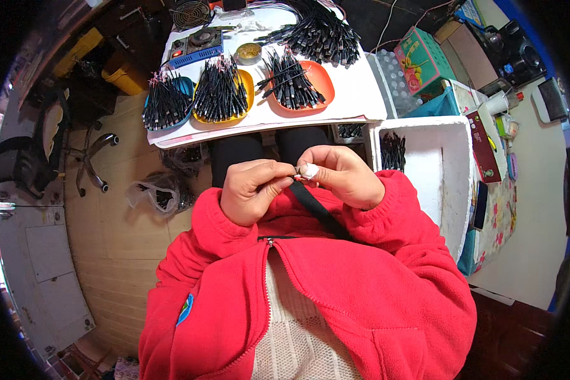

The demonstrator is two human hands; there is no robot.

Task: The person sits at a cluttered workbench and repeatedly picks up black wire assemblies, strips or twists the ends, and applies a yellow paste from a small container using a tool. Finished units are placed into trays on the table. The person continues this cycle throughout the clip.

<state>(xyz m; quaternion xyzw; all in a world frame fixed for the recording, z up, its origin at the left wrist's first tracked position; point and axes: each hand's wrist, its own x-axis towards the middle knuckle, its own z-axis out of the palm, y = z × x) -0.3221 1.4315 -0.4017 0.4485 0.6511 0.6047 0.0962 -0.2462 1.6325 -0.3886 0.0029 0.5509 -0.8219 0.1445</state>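
The left hand (253, 190) and right hand (347, 177) face each other, thumbs (275, 189) and forefingers (267, 170) pinched, the right thumb (310, 170) wrapped white at its tip, with red-sleeved forearms (206, 223) converging behind them, though whether the opposing fingertips (291, 170) touch is unclear.

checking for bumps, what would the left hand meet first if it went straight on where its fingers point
The left hand would probably meet the right hand, at its white-wrapped thumb; depth is unclear.
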